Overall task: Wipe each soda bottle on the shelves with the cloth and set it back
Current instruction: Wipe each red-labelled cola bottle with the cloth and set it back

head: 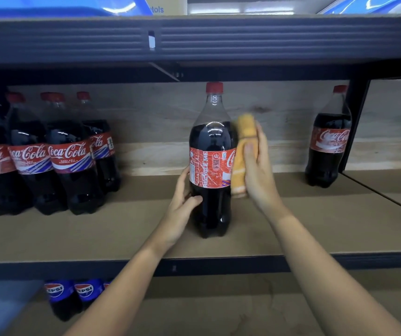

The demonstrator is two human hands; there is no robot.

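Note:
A tall Coca-Cola bottle (211, 161) with a red cap and red label stands upright in the middle of the brown shelf board (121, 234). My left hand (182, 202) grips its lower left side, thumb across the dark front. My right hand (258, 170) holds a folded orange cloth (241, 151) and presses it against the bottle's right side, from the shoulder down to the label. The cloth looks blurred.
Several Coca-Cola bottles (71, 154) stand grouped at the left of the same shelf, and a single one (327, 141) stands at the right by a dark upright post (354, 122). Pepsi bottles (73, 294) sit on the shelf below. A dark shelf beam (194, 40) runs overhead.

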